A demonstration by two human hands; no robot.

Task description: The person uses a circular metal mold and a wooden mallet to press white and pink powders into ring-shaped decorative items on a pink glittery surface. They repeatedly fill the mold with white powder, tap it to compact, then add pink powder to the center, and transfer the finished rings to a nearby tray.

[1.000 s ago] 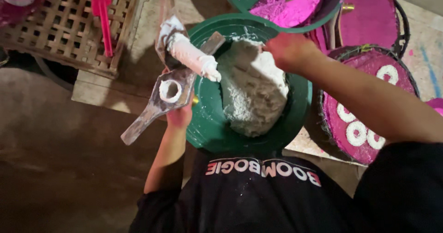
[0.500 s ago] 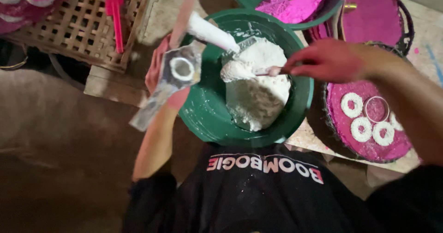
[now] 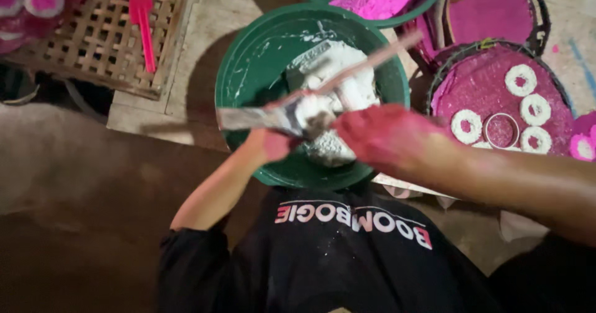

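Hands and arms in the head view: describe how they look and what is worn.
Both forearms are bare below short black sleeves of a black T-shirt. The right hand is coated in pink powder; the left hand carries a fainter pink dusting. No gloves or jewellery are visible.

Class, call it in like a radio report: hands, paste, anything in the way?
Left hand grips flat tool, blurred. Right hand over green bowl, grip unclear. White paste in bowl. Stick crosses it.

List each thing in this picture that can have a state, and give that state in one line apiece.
Green basin: upright, holds white paste.
White paste: heaped, lumpy.
Metal tool: held by left hand, blurred.
Stick: tilted over the basin.
Right hand: stained pink, at the basin.
Round tray: holds white rings.
Pink spatula: lying on lattice rack.
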